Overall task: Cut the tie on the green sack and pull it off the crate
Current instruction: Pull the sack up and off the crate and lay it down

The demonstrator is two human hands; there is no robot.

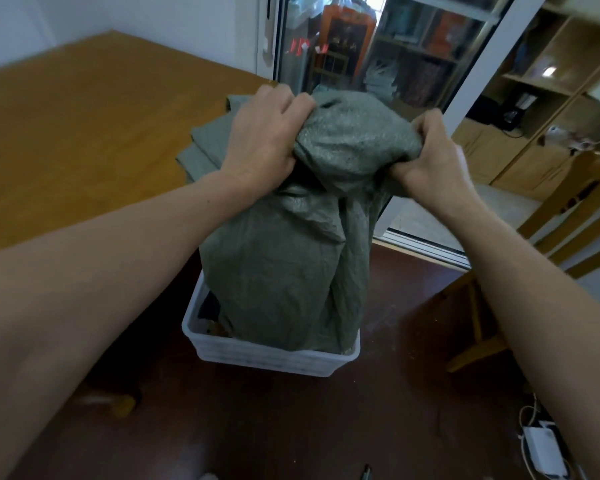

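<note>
Two hands apart, each clenched on the bunched sack top | left hand (pixel 260 140) grips one side, right hand (pixel 430 161) the other | sack (pixel 284 265) hangs below them, lower end inside white crate (pixel 267 355) on floor (pixel 291 427) | green cloth (pixel 205 143) on worktop (pixel 84 126) just beyond left hand

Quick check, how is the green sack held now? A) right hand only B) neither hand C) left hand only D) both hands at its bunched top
D: the left hand and right hand each grip the bunched top of the green sack, over the white crate.
</note>
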